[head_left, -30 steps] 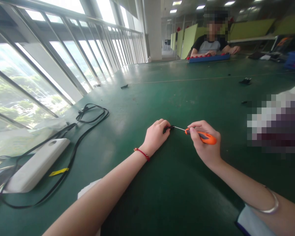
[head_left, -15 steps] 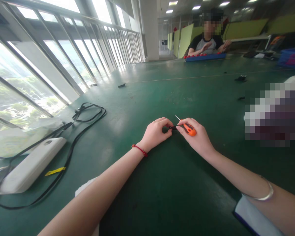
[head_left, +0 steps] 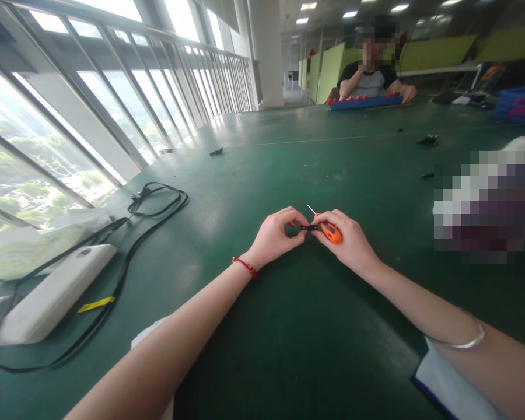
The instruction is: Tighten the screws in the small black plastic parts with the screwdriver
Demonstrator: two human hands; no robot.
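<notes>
Between my two hands, just over the green table (head_left: 262,175), is a small black part (head_left: 310,228), thin and dark; its exact kind cannot be made out. The fingertips of my left hand (head_left: 280,233) pinch its left end. My right hand (head_left: 347,239) holds a screwdriver (head_left: 331,232) with an orange and black handle, tucked in the palm, its thin metal shaft pointing up and left. The thumb and forefinger of that same hand meet the right end of the black part. The curled fingers partly hide both things.
To the left lie a white power bank-like block (head_left: 55,297), a looped black cable (head_left: 157,204) and a yellow tag (head_left: 96,304). A co-worker (head_left: 370,81) sits across the table behind a blue tray (head_left: 365,103) with red pieces. Small black pieces (head_left: 427,140) lie further back. At right is a pixelated object.
The screwdriver has tilted and shifted slightly left in my right hand, and the hands are closer together. Across the table, the co-worker has raised one hand to the face and lowered the other.
</notes>
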